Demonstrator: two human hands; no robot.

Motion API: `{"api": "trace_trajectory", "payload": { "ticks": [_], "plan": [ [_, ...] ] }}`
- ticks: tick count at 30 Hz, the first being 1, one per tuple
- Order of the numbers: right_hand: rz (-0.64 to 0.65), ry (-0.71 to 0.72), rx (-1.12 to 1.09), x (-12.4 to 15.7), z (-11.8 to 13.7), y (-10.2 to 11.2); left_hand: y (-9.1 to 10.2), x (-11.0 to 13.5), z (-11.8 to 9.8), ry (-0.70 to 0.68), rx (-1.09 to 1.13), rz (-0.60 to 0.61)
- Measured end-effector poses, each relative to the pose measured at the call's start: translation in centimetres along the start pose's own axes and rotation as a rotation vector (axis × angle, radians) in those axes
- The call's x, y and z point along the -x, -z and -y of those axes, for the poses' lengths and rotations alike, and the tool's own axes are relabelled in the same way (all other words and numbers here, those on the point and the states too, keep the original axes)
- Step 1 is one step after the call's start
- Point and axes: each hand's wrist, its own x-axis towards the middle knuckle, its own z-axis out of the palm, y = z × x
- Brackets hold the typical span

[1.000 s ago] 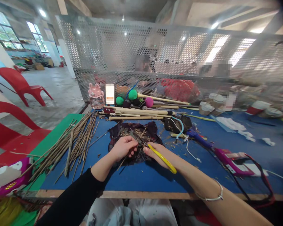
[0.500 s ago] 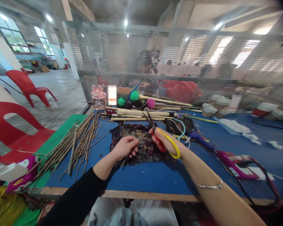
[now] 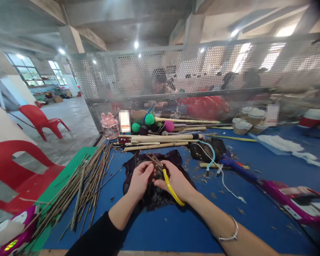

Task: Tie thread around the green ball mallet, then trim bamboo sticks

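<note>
My left hand is closed, its thumb and fingers curled in a pinch; whatever lies between them is too hidden to make out. My right hand holds scissors, their yellow handle loop hanging past the palm and their dark blades pointing up and left over my left fingertips. Both hands are close together above a dark, crumpled cloth. Small loose bits on the cloth are mostly covered by my hands. Thin brown sticks lie in a loose bundle left of it.
Behind the cloth lie pale rods, green yarn balls and a pink bottle. A glue-gun-like purple tool and a white cord are on the right. A perforated metal screen borders the table; people sit beyond.
My right hand has brought the scissors left and down to my left hand, with the blades now near its fingertips. The camera view has tilted up, so the table appears lower.
</note>
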Motion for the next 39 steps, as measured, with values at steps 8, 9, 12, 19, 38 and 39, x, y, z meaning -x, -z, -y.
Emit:
{"api": "trace_trajectory", "payload": {
  "ticks": [8,9,12,19,38,39],
  "plan": [
    [-0.036,0.047,0.03,0.1,-0.2,-0.6,0.5,0.2,0.6,0.094,-0.001,0.086],
    [-0.044,0.059,0.024,0.1,-0.3,-0.6,0.5,0.2,0.6,0.097,0.005,0.095],
    [-0.046,0.091,0.002,0.1,-0.4,-0.7,0.5,0.2,0.8,0.087,0.026,0.101],
    [-0.067,0.167,0.011,0.0,-0.5,-0.9,0.4,0.6,1.4,0.037,0.084,0.127],
    [-0.137,0.118,-0.092,-1.6,0.7,-1.0,0.1,-0.3,0.5,-0.055,0.186,0.036],
    [-0.126,0.137,-0.084,-1.4,0.6,-1.3,0.3,-0.4,0.4,-0.079,0.175,0.041]
  ]
}}
